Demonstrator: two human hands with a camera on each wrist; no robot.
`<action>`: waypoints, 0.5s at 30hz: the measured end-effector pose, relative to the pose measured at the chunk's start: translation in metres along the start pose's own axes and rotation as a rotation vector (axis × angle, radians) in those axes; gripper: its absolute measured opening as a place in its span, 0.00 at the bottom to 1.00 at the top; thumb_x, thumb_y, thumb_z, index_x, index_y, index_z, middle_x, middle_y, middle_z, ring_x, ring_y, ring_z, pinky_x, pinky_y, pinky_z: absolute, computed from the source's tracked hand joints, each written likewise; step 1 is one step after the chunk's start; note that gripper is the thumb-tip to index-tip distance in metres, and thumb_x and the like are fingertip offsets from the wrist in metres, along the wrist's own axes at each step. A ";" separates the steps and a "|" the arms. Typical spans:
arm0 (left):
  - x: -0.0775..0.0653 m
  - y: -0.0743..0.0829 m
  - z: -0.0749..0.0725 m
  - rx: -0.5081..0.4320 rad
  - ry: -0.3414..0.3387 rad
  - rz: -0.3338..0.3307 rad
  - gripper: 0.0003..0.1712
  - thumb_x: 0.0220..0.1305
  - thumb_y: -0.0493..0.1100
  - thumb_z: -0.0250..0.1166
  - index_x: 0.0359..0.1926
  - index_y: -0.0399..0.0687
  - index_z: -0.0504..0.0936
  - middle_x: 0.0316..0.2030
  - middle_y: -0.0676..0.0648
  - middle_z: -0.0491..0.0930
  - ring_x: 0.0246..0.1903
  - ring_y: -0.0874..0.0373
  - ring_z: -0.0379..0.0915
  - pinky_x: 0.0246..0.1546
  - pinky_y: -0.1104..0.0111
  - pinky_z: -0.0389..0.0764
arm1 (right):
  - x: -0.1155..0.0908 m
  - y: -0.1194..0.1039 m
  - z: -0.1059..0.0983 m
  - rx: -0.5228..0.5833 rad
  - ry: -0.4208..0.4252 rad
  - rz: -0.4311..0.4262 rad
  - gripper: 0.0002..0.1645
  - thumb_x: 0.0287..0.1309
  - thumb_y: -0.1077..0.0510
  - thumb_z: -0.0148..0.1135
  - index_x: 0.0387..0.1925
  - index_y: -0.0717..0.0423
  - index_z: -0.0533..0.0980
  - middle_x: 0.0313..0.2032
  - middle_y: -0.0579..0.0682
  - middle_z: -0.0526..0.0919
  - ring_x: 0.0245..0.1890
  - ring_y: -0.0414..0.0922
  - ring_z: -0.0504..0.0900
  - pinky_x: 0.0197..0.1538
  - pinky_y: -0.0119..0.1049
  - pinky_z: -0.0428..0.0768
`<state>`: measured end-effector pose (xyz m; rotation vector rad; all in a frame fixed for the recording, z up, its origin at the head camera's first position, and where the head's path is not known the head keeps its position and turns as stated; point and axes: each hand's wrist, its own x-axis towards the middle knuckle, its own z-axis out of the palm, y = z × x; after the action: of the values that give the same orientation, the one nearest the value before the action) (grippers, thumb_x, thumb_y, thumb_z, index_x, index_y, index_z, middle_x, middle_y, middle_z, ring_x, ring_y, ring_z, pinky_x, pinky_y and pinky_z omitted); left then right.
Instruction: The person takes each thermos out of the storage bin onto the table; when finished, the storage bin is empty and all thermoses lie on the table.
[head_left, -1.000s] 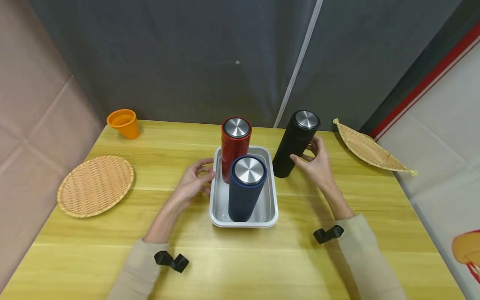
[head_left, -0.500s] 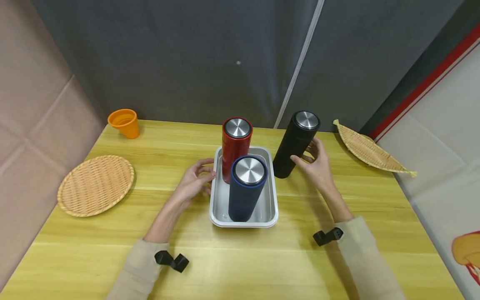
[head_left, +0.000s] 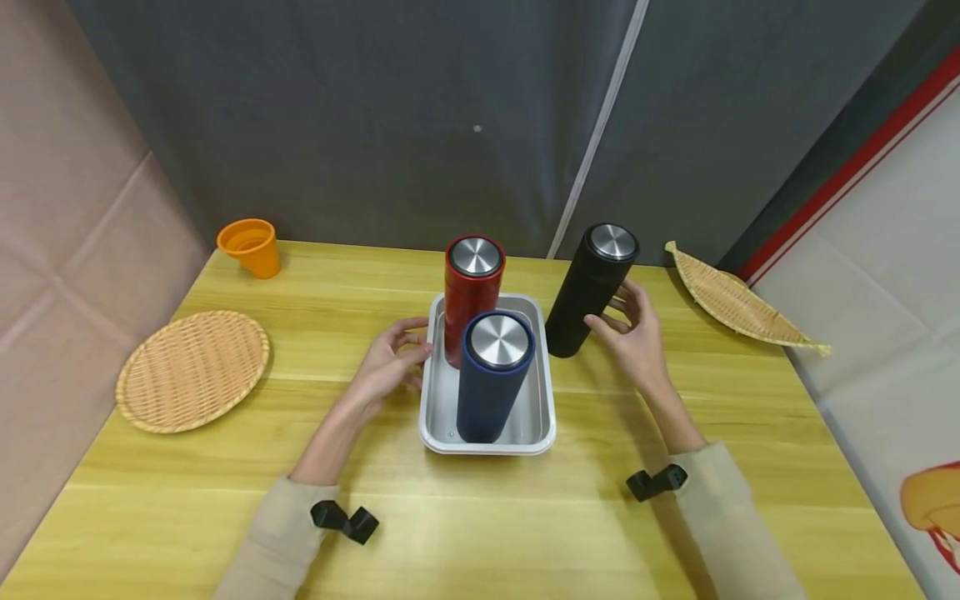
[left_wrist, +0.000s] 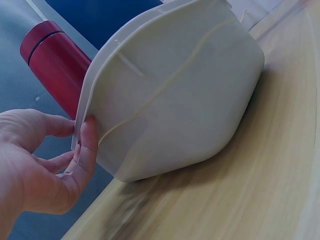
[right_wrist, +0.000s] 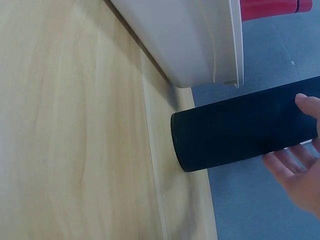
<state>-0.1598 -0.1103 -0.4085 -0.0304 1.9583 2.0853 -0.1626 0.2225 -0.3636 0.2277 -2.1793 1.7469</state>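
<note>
My left hand (head_left: pixel 386 362) holds the left rim of a silver-grey rectangular tray (head_left: pixel 542 417), thumb and fingertips at its edge in the left wrist view. Inside the tray stand a red thermos (head_left: pixel 468 292) at the back and a dark blue thermos (head_left: pixel 487 400) in front. To the right of the tray, my right hand (head_left: pixel 630 333) grips a black thermos (head_left: pixel 581 292) from its right side, thumb across the front. The right wrist view shows the lower body of the black thermos (right_wrist: pixel 240 130) near the tabletop. Whether its base touches the wood I cannot tell.
A round woven mat (head_left: pixel 191 371) lies at the left of the wooden table (head_left: pixel 480 533). An orange cup (head_left: pixel 251 248) stands at the back left. A leaf-shaped woven basket (head_left: pixel 738 304) lies at the back right. A grey curtain (head_left: pixel 375 125) hangs behind the table.
The right thumb and wrist have shifted very slightly on the black thermos. The left hand, the tray and the thermoses keep their places.
</note>
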 end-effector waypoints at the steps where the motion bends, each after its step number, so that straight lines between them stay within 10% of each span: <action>1: 0.000 0.000 0.000 0.001 -0.001 0.000 0.29 0.66 0.34 0.60 0.66 0.42 0.65 0.49 0.39 0.71 0.27 0.57 0.75 0.20 0.71 0.79 | 0.000 0.003 -0.001 0.005 0.002 -0.007 0.39 0.52 0.77 0.64 0.66 0.69 0.60 0.57 0.60 0.71 0.51 0.45 0.74 0.54 0.40 0.79; 15: 0.000 0.001 -0.001 -0.007 -0.005 0.003 0.28 0.65 0.33 0.59 0.66 0.41 0.65 0.48 0.39 0.71 0.27 0.58 0.75 0.20 0.70 0.79 | -0.014 0.015 -0.011 0.038 -0.005 -0.076 0.36 0.52 0.78 0.62 0.64 0.67 0.64 0.59 0.63 0.72 0.54 0.58 0.75 0.47 0.30 0.81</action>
<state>-0.1604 -0.1109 -0.4076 -0.0243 1.9492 2.0927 -0.1526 0.2349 -0.3802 0.3202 -2.1140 1.7488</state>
